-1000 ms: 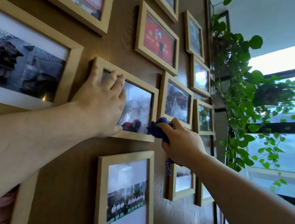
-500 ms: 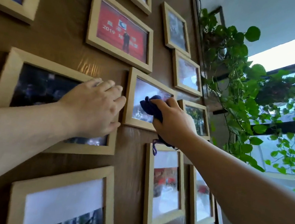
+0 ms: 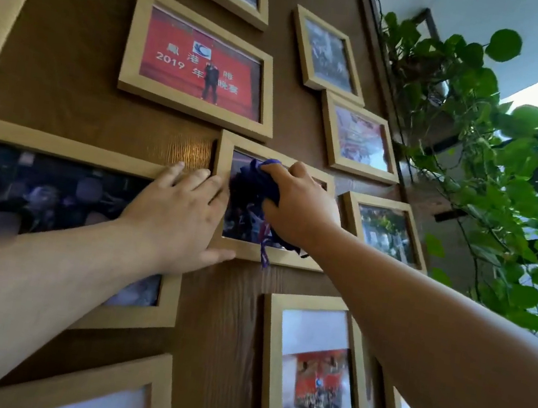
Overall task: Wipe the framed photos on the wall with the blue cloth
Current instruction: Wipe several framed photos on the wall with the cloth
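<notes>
Several light wooden photo frames hang on a brown wood-grain wall (image 3: 220, 318). My right hand (image 3: 298, 208) presses the bunched blue cloth (image 3: 257, 181) against the glass of a small frame (image 3: 223, 159) in the middle. A loose thread of the cloth hangs over that frame's bottom edge. My left hand (image 3: 180, 212) lies flat, fingers spread, over the right end of a wide dark photo frame (image 3: 61, 143) and touches the small frame's left edge. It holds nothing.
A red photo frame (image 3: 198, 55) hangs right above the hands. Other frames sit to the right (image 3: 360, 137) and below (image 3: 309, 375). A trailing green plant (image 3: 491, 186) hangs at the wall's right end, beside a bright window.
The view has closed in on the wall. My right hand slid the cloth left and up across the small frame's glass. My left hand moved right until it touches that frame's edge.
</notes>
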`<state>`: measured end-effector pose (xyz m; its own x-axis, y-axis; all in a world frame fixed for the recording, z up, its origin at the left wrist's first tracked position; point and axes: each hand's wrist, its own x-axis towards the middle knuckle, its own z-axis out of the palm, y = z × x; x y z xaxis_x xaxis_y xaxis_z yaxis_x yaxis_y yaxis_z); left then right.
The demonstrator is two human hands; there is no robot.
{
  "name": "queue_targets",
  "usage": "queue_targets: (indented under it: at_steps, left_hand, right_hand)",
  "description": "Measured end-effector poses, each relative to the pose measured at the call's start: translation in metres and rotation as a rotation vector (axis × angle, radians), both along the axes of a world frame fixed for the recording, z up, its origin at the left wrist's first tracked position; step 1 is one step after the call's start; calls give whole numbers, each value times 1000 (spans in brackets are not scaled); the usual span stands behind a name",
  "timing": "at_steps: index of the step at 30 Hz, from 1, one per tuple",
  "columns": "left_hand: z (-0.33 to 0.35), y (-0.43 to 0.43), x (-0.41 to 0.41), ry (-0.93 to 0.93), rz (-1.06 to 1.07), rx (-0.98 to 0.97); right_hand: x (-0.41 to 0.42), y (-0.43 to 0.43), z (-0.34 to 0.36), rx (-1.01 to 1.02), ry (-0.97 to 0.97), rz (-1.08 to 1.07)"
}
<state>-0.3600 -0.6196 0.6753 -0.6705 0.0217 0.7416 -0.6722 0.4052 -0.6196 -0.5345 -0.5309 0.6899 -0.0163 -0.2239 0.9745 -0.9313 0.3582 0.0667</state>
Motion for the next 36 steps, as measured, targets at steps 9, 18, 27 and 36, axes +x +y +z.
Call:
queue_targets:
  at_steps: [9,18,27,36]
  left_hand:
    - [12,-5,-5,-10,3,-6]
    - [8,-7,-8,10,-35,-12]
    - [8,-10,-8,24,-50,2]
    - [5,-11,-9,41,-81,-16]
  right_hand:
    - [-15,-15,18,50,187,-99]
    - [-75,16,4,-37,-161,-344]
    - [-13,-14,-15,163,258,-73]
    - [-79,25,-25,86,-55,-298]
